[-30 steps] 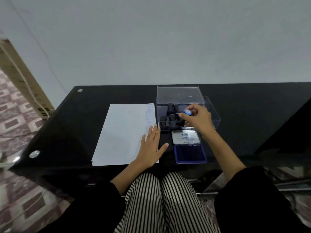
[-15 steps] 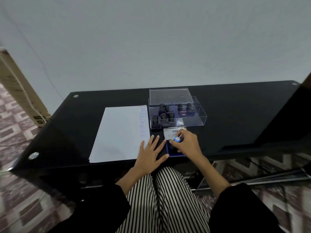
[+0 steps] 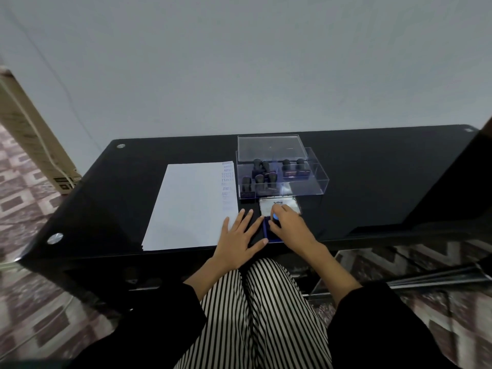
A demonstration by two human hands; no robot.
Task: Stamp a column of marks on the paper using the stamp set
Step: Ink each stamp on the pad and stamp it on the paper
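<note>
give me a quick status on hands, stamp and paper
Right hand shut on blue-topped stamp, pressing it on ink pad. Left hand flat on paper. Nothing in the way.

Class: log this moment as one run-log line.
right hand: grip on stamp, on ink pad | left hand: flat, steadying paper

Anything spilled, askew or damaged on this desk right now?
Nothing stands out. The paper lies flat under the left hand, the stamp case sits open, and the right hand presses a stamp on the ink pad.
</note>
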